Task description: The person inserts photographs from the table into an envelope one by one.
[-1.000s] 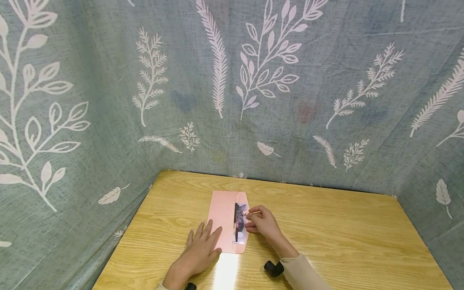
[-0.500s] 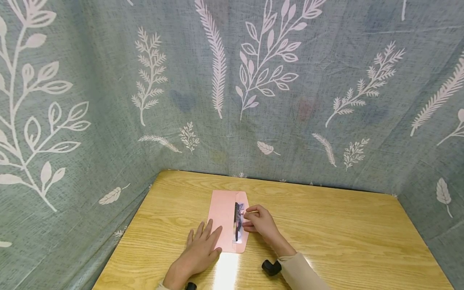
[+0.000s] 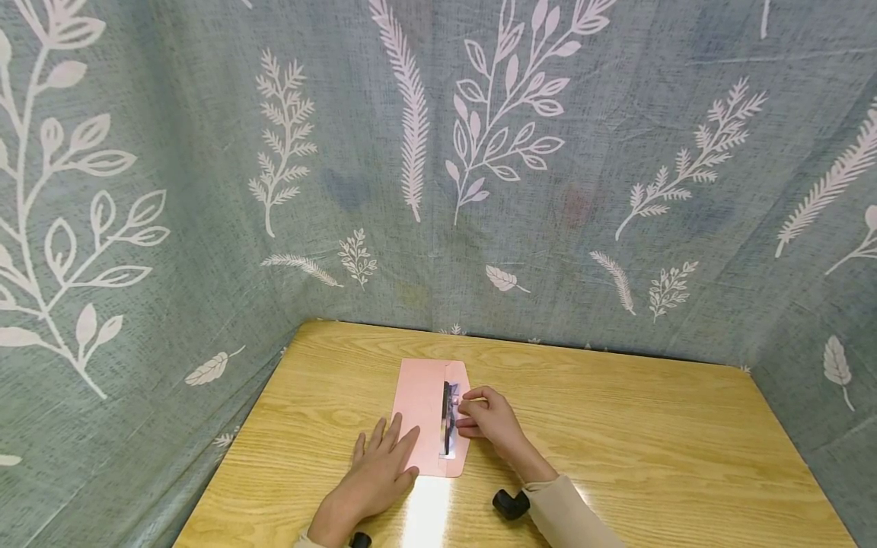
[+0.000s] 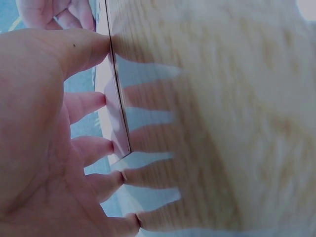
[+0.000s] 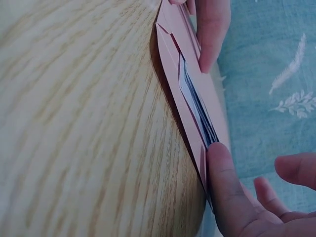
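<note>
A pink envelope (image 3: 419, 399) lies on the table with its flap opened to the right. A thin stack of glossy photo prints (image 3: 448, 445) pokes out of its mouth over the flap, the top one dark along its left side. My left hand (image 3: 373, 476) is spread with fingers straight and fingertips on the envelope's near left part. On the other side, my right hand (image 3: 499, 428) reaches across the flap and touches the outer edge of the prints. In the right wrist view a digit (image 5: 221, 158) presses against the prints' edges, the other fingers held away.
The wooden table (image 3: 637, 441) extends to both sides, with a bright reflection just in front of the envelope. A grey-green curtain (image 3: 438, 152) with white leaf patterns hangs around it. Black wrist-camera mounts (image 3: 511, 504) sit near the cuffs.
My right hand has moved slightly left, and the prints have slid further into the envelope, so less of them shows. My left hand has stayed in place.
</note>
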Demonstrator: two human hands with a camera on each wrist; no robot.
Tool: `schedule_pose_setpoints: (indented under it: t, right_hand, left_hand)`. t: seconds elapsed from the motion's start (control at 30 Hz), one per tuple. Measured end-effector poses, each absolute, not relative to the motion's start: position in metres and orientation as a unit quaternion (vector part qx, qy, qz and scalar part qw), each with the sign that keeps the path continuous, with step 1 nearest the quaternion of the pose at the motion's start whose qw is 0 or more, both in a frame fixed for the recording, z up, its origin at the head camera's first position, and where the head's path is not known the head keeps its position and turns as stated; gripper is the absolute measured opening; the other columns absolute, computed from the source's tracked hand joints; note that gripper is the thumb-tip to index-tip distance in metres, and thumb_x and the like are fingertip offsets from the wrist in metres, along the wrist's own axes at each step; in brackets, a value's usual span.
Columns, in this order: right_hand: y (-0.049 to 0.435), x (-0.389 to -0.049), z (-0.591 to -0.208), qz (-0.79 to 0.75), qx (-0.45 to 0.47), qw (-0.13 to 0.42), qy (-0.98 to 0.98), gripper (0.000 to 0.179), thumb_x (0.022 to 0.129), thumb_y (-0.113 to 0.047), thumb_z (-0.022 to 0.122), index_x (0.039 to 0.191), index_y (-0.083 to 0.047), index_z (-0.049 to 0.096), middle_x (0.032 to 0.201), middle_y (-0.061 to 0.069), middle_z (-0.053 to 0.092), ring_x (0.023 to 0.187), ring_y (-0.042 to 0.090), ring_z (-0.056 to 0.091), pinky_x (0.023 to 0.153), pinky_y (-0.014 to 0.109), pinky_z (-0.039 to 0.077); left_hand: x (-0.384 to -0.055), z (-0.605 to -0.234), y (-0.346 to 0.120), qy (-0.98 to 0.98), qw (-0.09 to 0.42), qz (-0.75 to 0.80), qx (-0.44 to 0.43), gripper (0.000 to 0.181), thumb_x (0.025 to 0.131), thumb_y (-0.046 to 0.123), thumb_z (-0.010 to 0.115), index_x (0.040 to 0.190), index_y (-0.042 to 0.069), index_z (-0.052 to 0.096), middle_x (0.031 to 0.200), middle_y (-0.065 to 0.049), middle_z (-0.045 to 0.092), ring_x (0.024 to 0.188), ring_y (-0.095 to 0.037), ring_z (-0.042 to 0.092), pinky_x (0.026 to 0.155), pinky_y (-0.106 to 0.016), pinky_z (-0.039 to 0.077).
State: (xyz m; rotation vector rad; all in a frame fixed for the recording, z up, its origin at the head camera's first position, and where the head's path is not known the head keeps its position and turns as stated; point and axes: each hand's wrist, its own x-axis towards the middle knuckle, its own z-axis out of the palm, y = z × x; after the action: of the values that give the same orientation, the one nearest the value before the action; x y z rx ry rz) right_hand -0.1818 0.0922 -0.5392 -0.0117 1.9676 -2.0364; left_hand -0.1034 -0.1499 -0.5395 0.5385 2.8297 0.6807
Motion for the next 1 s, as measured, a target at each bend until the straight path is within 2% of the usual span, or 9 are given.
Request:
schedule_pose_setpoints:
  t: [0.43, 1.0]
  right_hand:
    - [0.085, -0.187, -0.542, -0.714, 0.003, 0.158, 0.682, 0.032, 0.099, -0.010, 0.059, 0.121, 0.012, 0.052, 0.104, 0.026, 0.066, 0.082, 0.034, 0.071, 0.072, 0.042, 0.060]
    - [0.078, -0.191, -0.541, -0.712, 0.010, 0.154, 0.685, 0.031, 0.099, -0.011, 0.060, 0.121, 0.010, 0.054, 0.102, 0.026, 0.065, 0.081, 0.034, 0.071, 0.072, 0.043, 0.060]
  left_hand:
    - [-0.108, -0.539, -0.151, 0.953, 0.091, 0.230, 0.178, 0.063, 0.101, 0.036, 0.059, 0.155, 0.014, 0.037, 0.163, -0.023, 0.016, 0.147, -0.049, 0.008, 0.108, -0.076, 0.006]
    - [-0.112, -0.538, -0.153, 0.951, 0.082, 0.233, 0.187, 0.062, 0.100, 0.035, 0.061, 0.154, 0.013, 0.040, 0.161, -0.025, 0.019, 0.146, -0.051, 0.012, 0.106, -0.078, 0.008]
